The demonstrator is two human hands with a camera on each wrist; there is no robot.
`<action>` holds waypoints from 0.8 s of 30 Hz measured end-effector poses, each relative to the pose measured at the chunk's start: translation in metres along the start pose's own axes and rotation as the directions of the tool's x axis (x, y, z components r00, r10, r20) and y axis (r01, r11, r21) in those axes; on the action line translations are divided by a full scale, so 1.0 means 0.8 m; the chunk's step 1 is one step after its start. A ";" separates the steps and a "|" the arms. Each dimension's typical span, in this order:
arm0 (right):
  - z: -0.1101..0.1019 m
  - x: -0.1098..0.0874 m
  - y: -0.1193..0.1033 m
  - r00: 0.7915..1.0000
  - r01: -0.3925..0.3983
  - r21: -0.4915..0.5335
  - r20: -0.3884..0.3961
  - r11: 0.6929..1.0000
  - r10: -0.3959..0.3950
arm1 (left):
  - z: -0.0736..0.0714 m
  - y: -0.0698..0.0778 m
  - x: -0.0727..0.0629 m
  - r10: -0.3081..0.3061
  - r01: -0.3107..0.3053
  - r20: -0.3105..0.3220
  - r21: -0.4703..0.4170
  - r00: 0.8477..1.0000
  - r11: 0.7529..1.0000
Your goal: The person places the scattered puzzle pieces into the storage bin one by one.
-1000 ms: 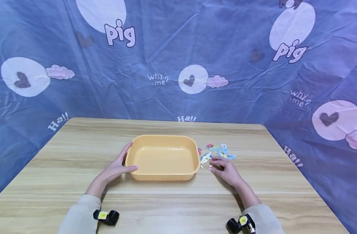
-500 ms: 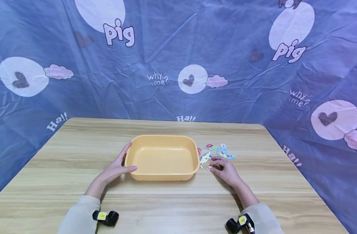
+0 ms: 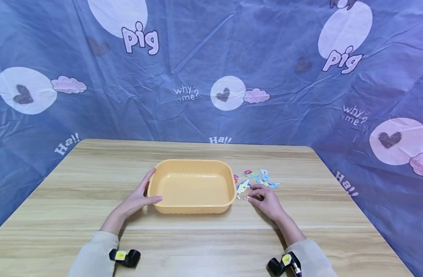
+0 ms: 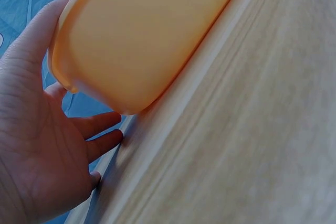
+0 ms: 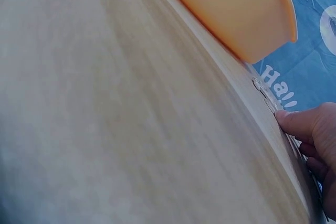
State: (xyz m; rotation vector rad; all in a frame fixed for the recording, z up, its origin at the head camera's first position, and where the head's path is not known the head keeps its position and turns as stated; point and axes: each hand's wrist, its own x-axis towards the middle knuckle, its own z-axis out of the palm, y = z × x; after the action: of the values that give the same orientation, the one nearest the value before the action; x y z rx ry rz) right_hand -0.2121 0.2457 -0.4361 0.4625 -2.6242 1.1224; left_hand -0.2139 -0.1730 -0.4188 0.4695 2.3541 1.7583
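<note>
On the table (image 3: 197,242), my left hand (image 3: 137,198) grips the yellow tray (image 3: 194,186) while, apart, my right hand (image 3: 268,202) touches a small cutout (image 3: 246,199), pinched or not I cannot tell

"pig" (image 3: 140,37) is splashed high across the blue cloth (image 3: 197,50), and again at right! Below, "why me?" (image 3: 186,93) is printed twice; lower down, "Ha!!" (image 3: 220,140) is shouted three times! Both phrases are caught by the right wrist view. On the yellow labels (image 3: 120,255) of black wrist devices (image 3: 132,258), nothing can be read.
</note>
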 end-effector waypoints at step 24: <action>-0.004 0.004 -0.009 0.992 -0.126 0.092 0.016 0.988 0.125 | -0.002 0.003 -0.002 -0.008 0.008 0.011 -0.005 1.000 1.000</action>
State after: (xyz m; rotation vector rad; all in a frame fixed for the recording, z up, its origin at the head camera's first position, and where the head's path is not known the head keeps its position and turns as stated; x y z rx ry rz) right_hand -0.2119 0.2426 -0.4286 0.3253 -2.6502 1.2886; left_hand -0.2121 -0.1742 -0.4161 0.4668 2.3400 1.7534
